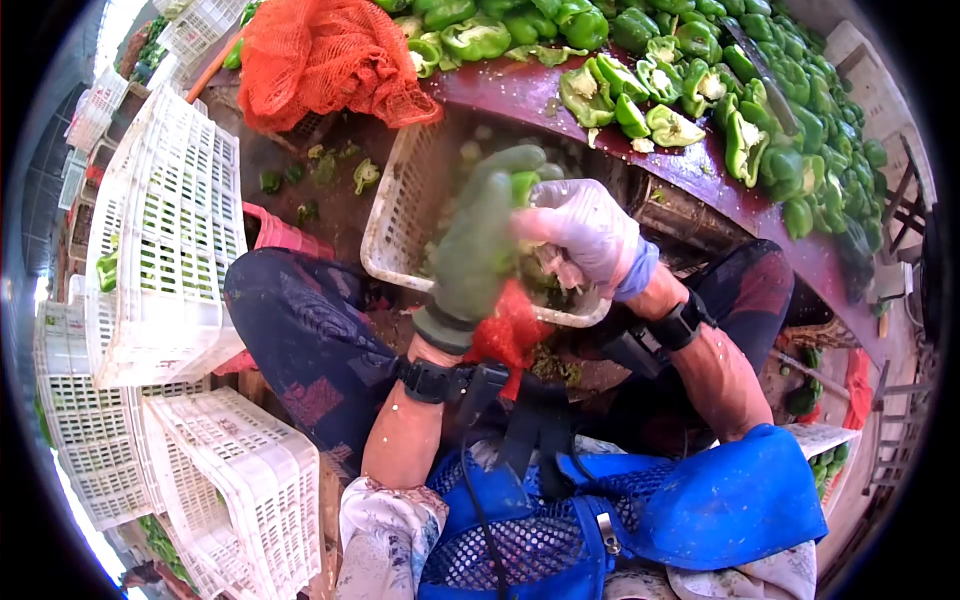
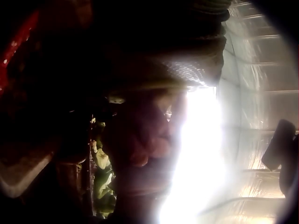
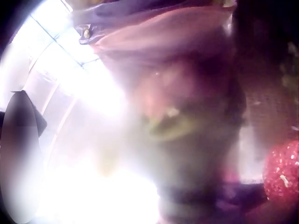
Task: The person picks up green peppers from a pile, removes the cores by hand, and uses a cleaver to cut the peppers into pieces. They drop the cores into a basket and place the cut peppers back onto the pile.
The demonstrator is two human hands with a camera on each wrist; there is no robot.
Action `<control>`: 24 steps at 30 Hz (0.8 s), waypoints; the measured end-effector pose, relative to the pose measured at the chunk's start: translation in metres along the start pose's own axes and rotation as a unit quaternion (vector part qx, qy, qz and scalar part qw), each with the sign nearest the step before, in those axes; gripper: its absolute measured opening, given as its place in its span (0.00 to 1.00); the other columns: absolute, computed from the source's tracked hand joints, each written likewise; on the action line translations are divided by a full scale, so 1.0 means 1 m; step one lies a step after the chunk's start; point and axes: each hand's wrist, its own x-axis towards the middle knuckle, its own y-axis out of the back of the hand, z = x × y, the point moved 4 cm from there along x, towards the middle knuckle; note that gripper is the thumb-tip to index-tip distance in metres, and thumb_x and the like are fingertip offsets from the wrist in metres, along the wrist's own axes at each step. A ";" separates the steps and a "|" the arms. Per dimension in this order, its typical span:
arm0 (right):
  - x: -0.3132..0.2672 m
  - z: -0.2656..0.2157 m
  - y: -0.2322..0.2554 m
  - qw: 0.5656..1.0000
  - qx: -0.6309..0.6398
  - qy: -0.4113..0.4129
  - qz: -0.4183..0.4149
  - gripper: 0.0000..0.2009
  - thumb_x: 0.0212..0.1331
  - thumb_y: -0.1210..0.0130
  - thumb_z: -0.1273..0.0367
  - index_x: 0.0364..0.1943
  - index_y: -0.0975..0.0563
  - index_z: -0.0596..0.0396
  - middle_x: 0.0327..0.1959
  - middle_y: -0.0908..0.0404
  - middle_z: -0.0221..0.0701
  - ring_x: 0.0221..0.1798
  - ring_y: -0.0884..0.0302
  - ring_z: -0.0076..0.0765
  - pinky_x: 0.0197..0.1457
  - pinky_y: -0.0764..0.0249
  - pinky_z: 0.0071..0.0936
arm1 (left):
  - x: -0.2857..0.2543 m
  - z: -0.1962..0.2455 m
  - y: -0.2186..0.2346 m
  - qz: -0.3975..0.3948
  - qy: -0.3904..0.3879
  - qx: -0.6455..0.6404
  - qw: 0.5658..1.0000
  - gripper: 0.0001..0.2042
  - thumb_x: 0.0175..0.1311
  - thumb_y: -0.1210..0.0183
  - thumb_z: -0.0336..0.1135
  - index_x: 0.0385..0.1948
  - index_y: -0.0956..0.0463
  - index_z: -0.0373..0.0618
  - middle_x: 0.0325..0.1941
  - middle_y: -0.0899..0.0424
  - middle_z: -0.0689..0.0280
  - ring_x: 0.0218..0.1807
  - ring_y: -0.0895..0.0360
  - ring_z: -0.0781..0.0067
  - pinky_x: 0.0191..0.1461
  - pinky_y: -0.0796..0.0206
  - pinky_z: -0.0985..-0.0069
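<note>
Both hands meet over a white plastic crate (image 1: 400,215) between the knees. My left hand (image 1: 473,245), in a grey-green glove and blurred, grips a green bell pepper (image 1: 523,186), largely hidden between the hands. My right hand (image 1: 595,225), in a thin whitish glove, has its fingers curled against the same pepper from the right. A pale piece (image 1: 565,270) shows under the right fingers. In the right wrist view a blurred strip of the green pepper (image 3: 170,129) lies below the fingers. The left wrist view is mostly dark and glared.
Cut and whole green peppers (image 1: 690,80) heap on a reddish table (image 1: 690,190) ahead, with a long knife (image 1: 765,80) among them. An orange mesh bag (image 1: 325,65) hangs over its left end. White crates (image 1: 165,220) stack at the left. Red material (image 1: 508,330) hangs below the hands.
</note>
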 end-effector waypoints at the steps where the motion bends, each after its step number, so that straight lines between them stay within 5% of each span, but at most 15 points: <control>1: 0.000 -0.002 -0.001 0.999 -0.028 0.008 0.016 0.13 0.57 0.39 0.61 0.34 0.20 0.58 0.18 0.24 0.27 0.16 0.27 0.22 0.17 0.34 0.20 | -0.001 -0.002 0.000 0.004 -0.003 0.016 1.000 0.25 0.74 0.57 0.49 0.63 0.38 0.41 0.58 0.26 0.52 0.58 0.26 0.64 0.63 0.34 0.67; 6: -0.001 -0.002 -0.002 0.999 -0.002 0.012 0.036 0.17 0.56 0.39 0.60 0.42 0.20 0.60 0.22 0.21 0.29 0.19 0.25 0.22 0.19 0.31 0.20 | -0.003 -0.002 -0.004 0.063 0.006 -0.140 0.988 0.26 0.75 0.60 0.53 0.63 0.37 0.41 0.57 0.25 0.55 0.58 0.26 0.66 0.62 0.33 0.68; 11: -0.001 -0.003 -0.006 1.000 -0.021 0.018 -0.002 0.26 0.55 0.35 0.58 0.51 0.24 0.65 0.26 0.18 0.33 0.20 0.23 0.22 0.20 0.30 0.19 | -0.001 -0.005 -0.003 0.079 -0.002 -0.132 0.988 0.23 0.72 0.52 0.42 0.62 0.39 0.36 0.57 0.28 0.57 0.57 0.27 0.66 0.60 0.34 0.72; 15: -0.002 -0.006 -0.006 0.999 -0.041 -0.022 -0.015 0.25 0.57 0.35 0.58 0.52 0.24 0.64 0.27 0.17 0.36 0.18 0.24 0.24 0.18 0.30 0.22 | -0.006 -0.004 -0.007 0.048 0.052 -0.245 0.967 0.21 0.75 0.56 0.42 0.62 0.37 0.38 0.55 0.25 0.58 0.56 0.26 0.66 0.59 0.33 0.73; 17: -0.006 -0.013 -0.003 0.994 -0.101 0.023 0.019 0.21 0.59 0.37 0.60 0.50 0.22 0.62 0.27 0.16 0.35 0.19 0.23 0.24 0.19 0.28 0.22 | -0.007 -0.007 -0.006 0.048 0.079 -0.259 0.961 0.22 0.73 0.55 0.43 0.62 0.36 0.40 0.53 0.23 0.58 0.55 0.25 0.66 0.57 0.32 0.74; 18: -0.007 -0.014 -0.001 0.990 -0.131 0.045 0.035 0.19 0.60 0.38 0.61 0.48 0.22 0.61 0.27 0.16 0.35 0.19 0.23 0.24 0.20 0.28 0.22 | -0.008 -0.002 0.000 0.061 0.026 -0.058 0.996 0.21 0.73 0.54 0.44 0.61 0.34 0.40 0.52 0.23 0.58 0.55 0.25 0.66 0.56 0.31 0.74; 19: -0.003 -0.009 0.005 0.928 -0.239 0.263 0.109 0.13 0.60 0.38 0.62 0.42 0.19 0.57 0.27 0.16 0.34 0.22 0.21 0.26 0.23 0.24 0.24 | -0.009 0.004 0.004 0.074 -0.027 0.145 0.986 0.21 0.72 0.53 0.45 0.59 0.33 0.41 0.52 0.22 0.58 0.54 0.24 0.66 0.54 0.30 0.75; 22: -0.011 -0.022 0.018 0.919 -0.190 0.296 0.177 0.10 0.60 0.37 0.68 0.39 0.19 0.59 0.26 0.19 0.29 0.21 0.25 0.17 0.22 0.29 0.19 | -0.009 -0.003 0.016 0.153 0.008 -0.021 0.988 0.22 0.67 0.48 0.50 0.54 0.28 0.46 0.54 0.23 0.54 0.55 0.24 0.54 0.54 0.28 0.64; 23: -0.008 -0.018 0.028 0.903 -0.230 0.310 0.188 0.09 0.59 0.37 0.68 0.39 0.19 0.58 0.27 0.19 0.31 0.23 0.23 0.23 0.28 0.26 0.22 | -0.006 -0.004 0.016 0.180 0.078 -0.264 0.944 0.22 0.67 0.48 0.51 0.54 0.27 0.47 0.55 0.23 0.54 0.56 0.24 0.51 0.55 0.28 0.60; 24: -0.015 -0.031 0.029 0.879 -0.336 0.294 0.166 0.09 0.57 0.37 0.68 0.39 0.18 0.57 0.28 0.20 0.33 0.28 0.21 0.32 0.36 0.25 0.26 | -0.006 -0.007 0.011 0.195 0.142 -0.490 0.838 0.22 0.67 0.48 0.52 0.54 0.27 0.47 0.56 0.23 0.54 0.57 0.25 0.48 0.57 0.28 0.56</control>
